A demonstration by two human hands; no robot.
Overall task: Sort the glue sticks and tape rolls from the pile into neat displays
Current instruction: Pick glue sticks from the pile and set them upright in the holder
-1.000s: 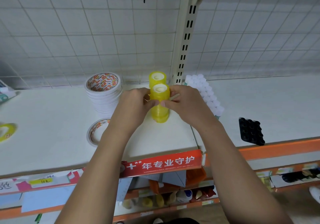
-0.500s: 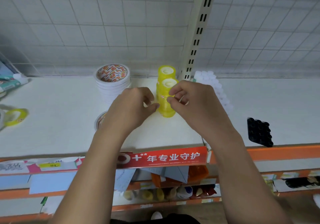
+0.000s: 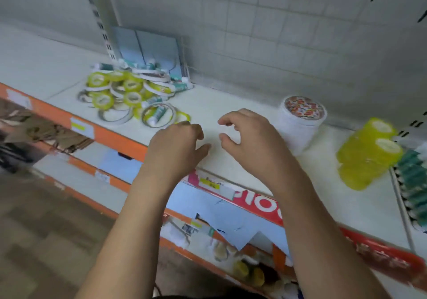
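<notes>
It was a shop: a white metal shelf [image 3: 231, 104] with an orange front edge [image 3: 115, 138] bearing price labels [image 3: 81, 127], a slotted upright [image 3: 99, 18], a wire-grid back panel [image 3: 277, 32], and tape rolls [image 3: 129, 90] heaped on it.

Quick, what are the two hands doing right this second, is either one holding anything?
Left hand: open, fingers loosely curled, holding nothing.
Right hand: open, fingers loosely curled, holding nothing.

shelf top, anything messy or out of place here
Yes: the pile of tape rolls and glue sticks at the left lies jumbled, overlapping at all angles. The white stack and yellow stacks look tidy.
</notes>
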